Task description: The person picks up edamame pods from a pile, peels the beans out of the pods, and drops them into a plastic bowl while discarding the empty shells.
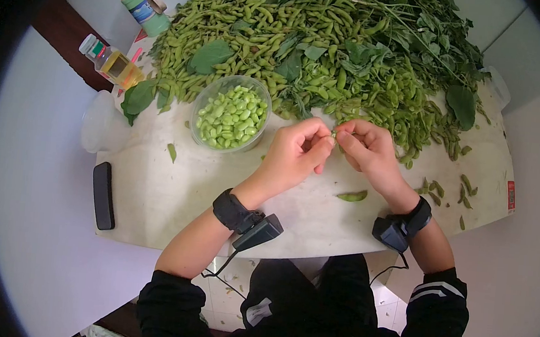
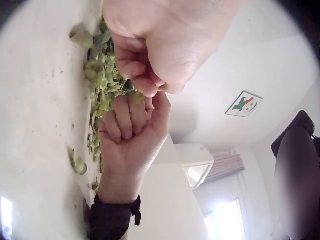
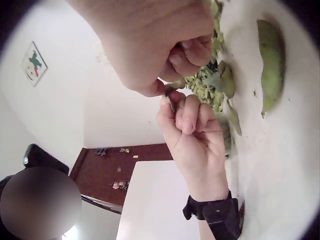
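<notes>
Green, the pinched pod [image 3: 171, 91] is mostly hidden.

Beans [image 1: 231, 117] lt grn; R sleeve [image 1: 438, 315] blk, wht stripes.

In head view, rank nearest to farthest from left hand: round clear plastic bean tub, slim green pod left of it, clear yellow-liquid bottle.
1. Round clear plastic tub, beside the left hand.
2. Slim green pod, lower left of tub.
3. Clear yellow-liquid bottle, upper left.
</notes>
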### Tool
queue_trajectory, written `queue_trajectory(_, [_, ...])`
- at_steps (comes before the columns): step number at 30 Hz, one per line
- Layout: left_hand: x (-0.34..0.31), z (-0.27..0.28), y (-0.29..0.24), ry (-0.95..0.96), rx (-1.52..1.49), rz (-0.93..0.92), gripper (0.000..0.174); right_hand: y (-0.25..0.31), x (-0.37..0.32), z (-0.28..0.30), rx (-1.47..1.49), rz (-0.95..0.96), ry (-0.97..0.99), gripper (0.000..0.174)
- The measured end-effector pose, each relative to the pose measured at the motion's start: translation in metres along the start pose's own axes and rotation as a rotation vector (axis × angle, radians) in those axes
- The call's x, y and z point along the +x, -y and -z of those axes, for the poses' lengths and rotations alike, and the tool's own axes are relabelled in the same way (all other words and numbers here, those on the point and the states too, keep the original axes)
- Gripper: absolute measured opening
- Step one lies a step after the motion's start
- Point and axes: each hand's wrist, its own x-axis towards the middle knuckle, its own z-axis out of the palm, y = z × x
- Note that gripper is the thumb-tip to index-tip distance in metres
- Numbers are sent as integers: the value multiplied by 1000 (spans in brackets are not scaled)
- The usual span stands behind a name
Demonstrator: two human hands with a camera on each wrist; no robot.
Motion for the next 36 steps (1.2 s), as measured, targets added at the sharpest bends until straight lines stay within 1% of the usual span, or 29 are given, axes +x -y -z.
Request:
queue_trajectory(8, [1,1,-1,3,-11,-1,10,-2,1,0,-23,33,-9,18])
queue_trajectory(10, [1,1,0,8,-17,-7,10,-2,1,1,-14,2,-5,18])
queue_trajectory(14, [1,1,1,2,-37,-6,10,-4,2,-1,-1,21,-15,20])
queue_trajectory(17, [1,1,0,3,-21,-2,10,-2,2,-1,26,-2,-6,21])
queue_trajectory(19, [1,1,0,16,-46,3,10,4,1,-2,72,-90,25,18])
queue_trajectory(22, [2,1,-1,18,-55,17,10,5,1,-1,148,-141,57,21])
queue_trajectory(32, [1,2,-3,63,-73,45,11,5,2,1,206,-230,129,19])
queue_trajectory(34, [1,3,-4,110,-86,53,12,6,2,3,315,-284,200,18])
queue_trajectory(36, [1,4,-4,116,-83,59,13,5,3,6,351,-286,224,17])
